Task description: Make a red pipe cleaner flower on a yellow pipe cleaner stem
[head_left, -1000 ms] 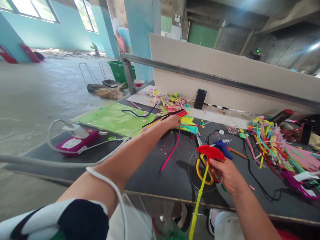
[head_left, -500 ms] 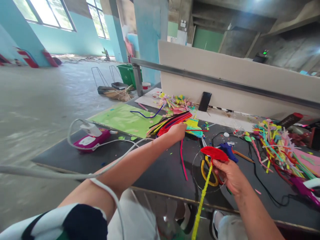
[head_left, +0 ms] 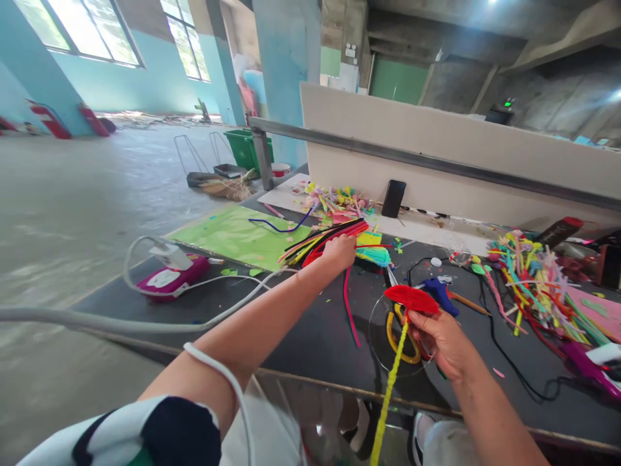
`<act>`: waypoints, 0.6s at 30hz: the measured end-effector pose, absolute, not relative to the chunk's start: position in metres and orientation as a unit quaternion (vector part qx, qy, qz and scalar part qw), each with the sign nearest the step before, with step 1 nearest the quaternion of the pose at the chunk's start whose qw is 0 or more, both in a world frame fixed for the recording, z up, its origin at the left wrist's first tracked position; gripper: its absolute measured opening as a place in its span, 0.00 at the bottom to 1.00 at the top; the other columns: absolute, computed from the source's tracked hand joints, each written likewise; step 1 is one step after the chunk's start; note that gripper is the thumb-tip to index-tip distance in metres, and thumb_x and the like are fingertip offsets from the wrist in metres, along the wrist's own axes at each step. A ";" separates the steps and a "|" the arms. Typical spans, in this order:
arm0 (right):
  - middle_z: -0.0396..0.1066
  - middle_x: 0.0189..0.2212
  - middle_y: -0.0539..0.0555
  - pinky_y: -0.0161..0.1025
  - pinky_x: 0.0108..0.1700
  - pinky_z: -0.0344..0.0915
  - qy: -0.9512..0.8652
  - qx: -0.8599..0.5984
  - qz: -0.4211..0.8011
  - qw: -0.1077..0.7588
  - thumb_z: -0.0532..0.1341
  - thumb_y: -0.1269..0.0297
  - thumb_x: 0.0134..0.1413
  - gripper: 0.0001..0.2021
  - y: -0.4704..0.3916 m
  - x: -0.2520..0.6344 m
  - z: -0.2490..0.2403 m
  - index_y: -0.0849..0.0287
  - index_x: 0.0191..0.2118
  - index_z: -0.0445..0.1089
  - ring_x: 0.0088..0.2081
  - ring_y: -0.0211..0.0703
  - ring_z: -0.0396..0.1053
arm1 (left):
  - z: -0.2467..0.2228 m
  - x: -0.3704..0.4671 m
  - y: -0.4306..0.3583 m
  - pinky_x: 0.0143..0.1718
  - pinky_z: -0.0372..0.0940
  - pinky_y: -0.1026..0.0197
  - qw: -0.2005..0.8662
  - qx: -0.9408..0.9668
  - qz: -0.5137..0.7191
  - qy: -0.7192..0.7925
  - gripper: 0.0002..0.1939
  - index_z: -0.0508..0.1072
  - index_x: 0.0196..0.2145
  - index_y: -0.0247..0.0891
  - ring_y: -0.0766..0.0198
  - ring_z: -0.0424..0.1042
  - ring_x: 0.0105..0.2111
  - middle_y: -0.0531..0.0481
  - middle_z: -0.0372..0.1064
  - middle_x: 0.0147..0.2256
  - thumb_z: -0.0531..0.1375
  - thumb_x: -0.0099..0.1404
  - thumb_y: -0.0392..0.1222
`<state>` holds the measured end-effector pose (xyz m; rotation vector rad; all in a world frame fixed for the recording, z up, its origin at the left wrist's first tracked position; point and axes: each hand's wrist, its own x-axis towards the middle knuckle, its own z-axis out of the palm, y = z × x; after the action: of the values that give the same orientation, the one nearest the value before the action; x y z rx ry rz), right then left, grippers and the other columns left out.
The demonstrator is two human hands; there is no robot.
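A red piece (head_left: 411, 299) on a fuzzy yellow stem (head_left: 388, 401) sits at 4 o'clock of the view, the stem pinched by the right hand (head_left: 447, 338). From it, yellow-handled scissors (head_left: 391, 332) lie near 7 o'clock, a blue glue gun (head_left: 440, 294) at 3. Toward 10, the left hand (head_left: 338, 252) touches multicoloured strips (head_left: 313, 243) on the worktop (head_left: 291, 336), its grip unclear.

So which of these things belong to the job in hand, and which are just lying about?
In the job:
- red piece and yellow stem, at the right hand
- coloured strips, at the left hand
- probably scissors, blue glue gun

Apparently lying about:
- black phone
- broom
- green bins
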<state>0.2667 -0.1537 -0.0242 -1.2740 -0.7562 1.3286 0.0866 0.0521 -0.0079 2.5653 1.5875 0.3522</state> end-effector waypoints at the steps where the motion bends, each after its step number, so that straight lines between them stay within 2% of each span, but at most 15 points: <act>1: 0.72 0.24 0.49 0.32 0.25 0.55 -0.314 -0.540 0.558 0.546 0.72 0.62 0.34 0.13 -0.154 0.267 -0.025 0.58 0.31 0.75 0.22 0.33 0.62 | -0.005 0.081 0.051 0.48 0.61 0.58 0.044 0.840 0.128 0.526 0.18 0.67 0.51 0.38 0.56 0.67 0.48 0.41 0.66 0.49 0.51 0.64 0.39; 4: 0.72 0.23 0.49 0.34 0.26 0.58 -0.302 -0.546 0.557 0.548 0.73 0.62 0.33 0.12 -0.154 0.271 -0.027 0.58 0.29 0.75 0.22 0.34 0.62 | 0.015 0.047 0.058 0.50 0.60 0.59 0.013 0.825 0.195 0.530 0.18 0.66 0.51 0.40 0.58 0.65 0.50 0.43 0.64 0.51 0.48 0.65 0.41; 6: 0.72 0.23 0.50 0.34 0.26 0.58 -0.306 -0.541 0.562 0.546 0.73 0.62 0.33 0.12 -0.153 0.273 -0.028 0.58 0.29 0.75 0.22 0.35 0.63 | 0.034 0.014 0.067 0.50 0.60 0.59 -0.006 0.788 0.301 0.536 0.16 0.69 0.47 0.38 0.59 0.66 0.47 0.44 0.66 0.48 0.50 0.64 0.40; 9: 0.72 0.23 0.50 0.33 0.25 0.58 -0.309 -0.538 0.560 0.549 0.73 0.62 0.34 0.12 -0.153 0.274 -0.030 0.58 0.29 0.75 0.22 0.34 0.62 | 0.059 -0.032 0.076 0.49 0.60 0.57 -0.050 0.727 0.354 0.586 0.15 0.71 0.44 0.38 0.57 0.67 0.45 0.43 0.67 0.46 0.51 0.61 0.39; 13: 0.72 0.24 0.51 0.34 0.24 0.58 -0.323 -0.539 0.549 0.551 0.72 0.62 0.35 0.13 -0.152 0.272 -0.031 0.58 0.31 0.76 0.21 0.35 0.61 | 0.063 -0.055 0.072 0.48 0.60 0.56 -0.058 0.721 0.304 0.620 0.16 0.72 0.44 0.38 0.56 0.67 0.46 0.42 0.67 0.48 0.51 0.61 0.39; 18: 0.72 0.25 0.52 0.35 0.25 0.61 -0.325 -0.550 0.544 0.544 0.72 0.61 0.35 0.12 -0.153 0.273 -0.035 0.58 0.30 0.76 0.23 0.37 0.63 | 0.035 -0.035 0.059 0.41 0.62 0.63 0.010 0.789 0.198 0.581 0.12 0.76 0.34 0.38 0.60 0.70 0.39 0.47 0.73 0.37 0.53 0.58 0.38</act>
<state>0.2726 -0.1528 -0.0345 -1.3057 -0.7720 1.2904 -0.0353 0.0588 0.0352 2.4629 1.8134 0.6192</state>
